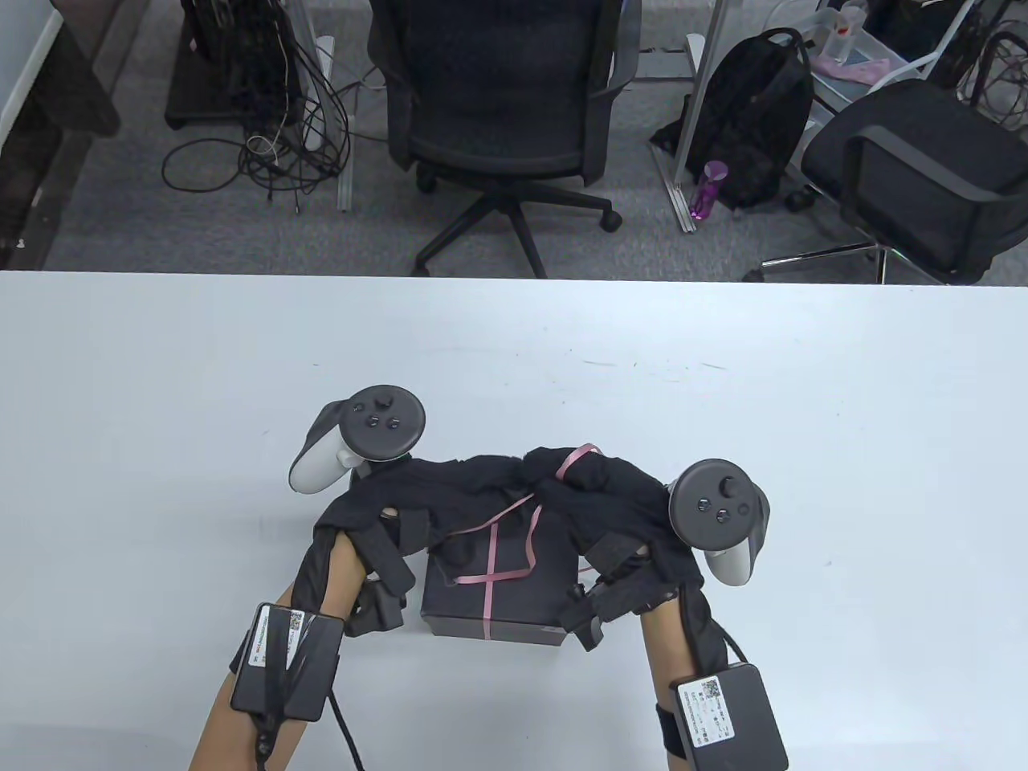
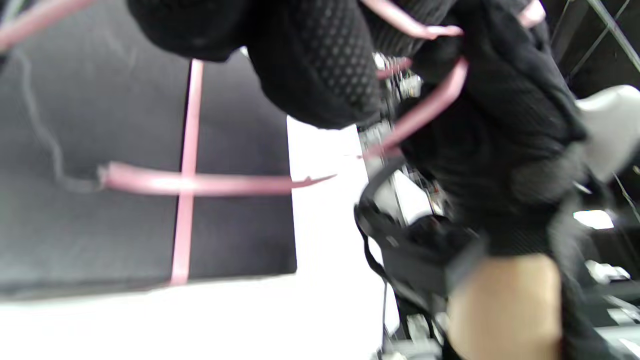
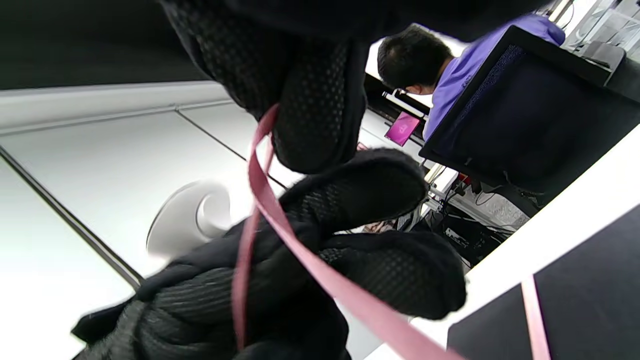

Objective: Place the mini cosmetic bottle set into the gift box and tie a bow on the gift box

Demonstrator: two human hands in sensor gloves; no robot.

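Both hands meet above the black gift box (image 1: 498, 590). The left hand (image 1: 438, 498) and right hand (image 1: 598, 498) each pinch the pink ribbon (image 1: 514, 534).

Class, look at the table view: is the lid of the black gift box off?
No: the black rectangular gift box is closed, with the thin pink satin ribbon crossed over its top.

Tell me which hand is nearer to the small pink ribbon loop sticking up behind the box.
Right. The right hand pinches the ribbon loop at its fingertips. The left hand reaches in from the loop's left, above the gift box, holding lower ribbon strands.
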